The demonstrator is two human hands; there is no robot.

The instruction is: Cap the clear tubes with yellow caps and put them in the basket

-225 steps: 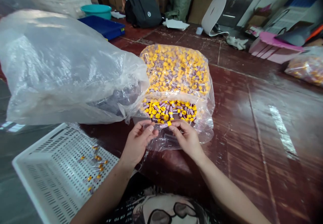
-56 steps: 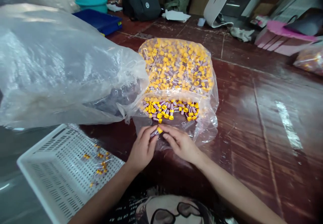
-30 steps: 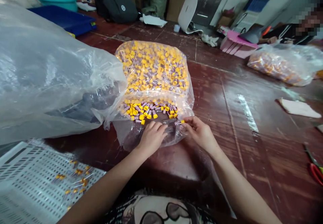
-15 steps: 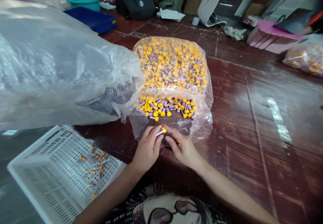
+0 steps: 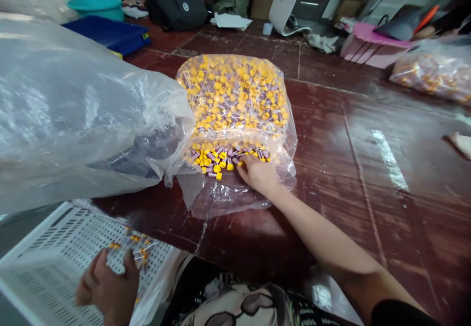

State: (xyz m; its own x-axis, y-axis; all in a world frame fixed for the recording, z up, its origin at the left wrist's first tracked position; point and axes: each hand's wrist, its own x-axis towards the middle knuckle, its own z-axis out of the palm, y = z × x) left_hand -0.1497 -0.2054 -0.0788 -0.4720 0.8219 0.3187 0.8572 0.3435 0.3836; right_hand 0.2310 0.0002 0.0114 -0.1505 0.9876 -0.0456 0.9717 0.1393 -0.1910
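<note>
My right hand [image 5: 258,174] reaches into the mouth of a clear plastic bag [image 5: 235,198]. Its thumb and fingers close on a small yellow-capped tube [image 5: 241,163] at the near edge of the pile; the fingertips are partly hidden. Many more yellow-capped tubes [image 5: 231,90] with purple-and-white patterned bodies fill the bag. Down on the left, my left hand [image 5: 110,282] hovers over a white perforated basket [image 5: 47,247]. Its fingers are spread, with nothing seen between them. Several assembled pieces with yellow parts [image 5: 142,253] lie in the basket beyond that hand.
A large cloudy plastic sack [image 5: 73,110] bulges along the left, against the tube bag. Behind it sit a blue tray [image 5: 106,34] and a turquoise basin [image 5: 96,7]. A pink box [image 5: 371,46] and another filled bag [image 5: 434,71] stand at the far right on the dark red surface.
My hands have parted from around one tube. The left moved down over the basket and opened; the right went forward into the pile. The view has shifted to the right.
</note>
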